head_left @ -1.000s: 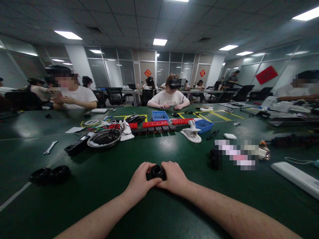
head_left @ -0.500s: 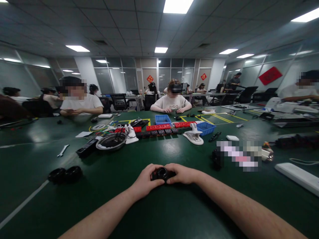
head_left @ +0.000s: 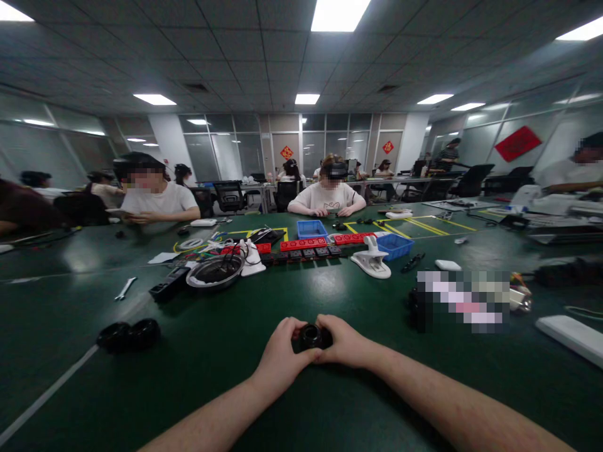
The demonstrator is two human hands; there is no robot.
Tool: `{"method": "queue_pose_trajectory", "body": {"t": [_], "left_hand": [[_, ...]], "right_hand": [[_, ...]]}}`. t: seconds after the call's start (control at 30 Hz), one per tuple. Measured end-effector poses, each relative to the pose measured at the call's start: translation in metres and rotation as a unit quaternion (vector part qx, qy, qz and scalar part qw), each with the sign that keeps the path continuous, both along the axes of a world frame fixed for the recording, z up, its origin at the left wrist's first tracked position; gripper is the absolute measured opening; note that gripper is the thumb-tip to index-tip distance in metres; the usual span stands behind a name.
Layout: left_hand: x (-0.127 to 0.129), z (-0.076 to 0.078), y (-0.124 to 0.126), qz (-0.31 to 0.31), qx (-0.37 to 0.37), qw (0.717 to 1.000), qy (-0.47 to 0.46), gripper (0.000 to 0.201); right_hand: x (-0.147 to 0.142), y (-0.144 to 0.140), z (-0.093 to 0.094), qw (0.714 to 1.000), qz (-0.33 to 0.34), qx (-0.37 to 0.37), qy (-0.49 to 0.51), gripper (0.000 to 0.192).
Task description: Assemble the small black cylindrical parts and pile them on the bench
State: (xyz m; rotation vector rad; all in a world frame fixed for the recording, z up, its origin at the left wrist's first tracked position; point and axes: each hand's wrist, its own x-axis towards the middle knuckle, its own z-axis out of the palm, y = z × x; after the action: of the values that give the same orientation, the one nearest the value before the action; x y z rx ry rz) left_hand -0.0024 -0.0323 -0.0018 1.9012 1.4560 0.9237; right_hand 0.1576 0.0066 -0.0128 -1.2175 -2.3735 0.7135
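Fingers [head_left: 292, 323] over green table [head_left: 198, 383], lights [head_left: 340, 14] overhead.

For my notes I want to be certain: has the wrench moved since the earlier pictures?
No; the wrench keeps its place left of the pale line. The camera view shifted.

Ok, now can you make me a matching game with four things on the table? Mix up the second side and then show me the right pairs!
Things:
1. wrench
2. black round piece
3. metal bowl
4. clip

Clues:
A. white, near a blue tray
B. round and shallow, with something dark in it
C. farthest left of these four
D. held between the left hand and the right hand

Right pairs: 1-C, 2-D, 3-B, 4-A.
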Motion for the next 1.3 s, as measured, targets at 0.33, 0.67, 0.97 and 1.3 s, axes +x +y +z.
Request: {"method": "queue_pose_trajectory", "body": {"t": [0.33, 0.67, 0.97, 1.3], "left_hand": [[-0.004, -0.002, 0.007, -0.048, 0.029, 0.998, 0.000, 0.025], [-0.006, 0.002, 0.005, -0.085, 0.038, 0.996, 0.001, 0.027], [0.000, -0.007, 0.003, -0.018, 0.056, 0.998, 0.017, 0.028], [-0.003, -0.004, 0.006, -0.033, 0.048, 0.998, 0.018, 0.028]], "right_hand": [[0.002, -0.002, 0.010, 0.997, 0.054, 0.055, -0.020, 0.050], [0.014, 0.017, 0.014, 0.981, 0.170, -0.078, 0.043, 0.025], [0.000, 0.002, 0.002, 1.000, -0.005, 0.009, -0.009, 0.035], [0.001, -0.001, 0.008, 0.994, 0.066, 0.084, -0.010, 0.055]]}}
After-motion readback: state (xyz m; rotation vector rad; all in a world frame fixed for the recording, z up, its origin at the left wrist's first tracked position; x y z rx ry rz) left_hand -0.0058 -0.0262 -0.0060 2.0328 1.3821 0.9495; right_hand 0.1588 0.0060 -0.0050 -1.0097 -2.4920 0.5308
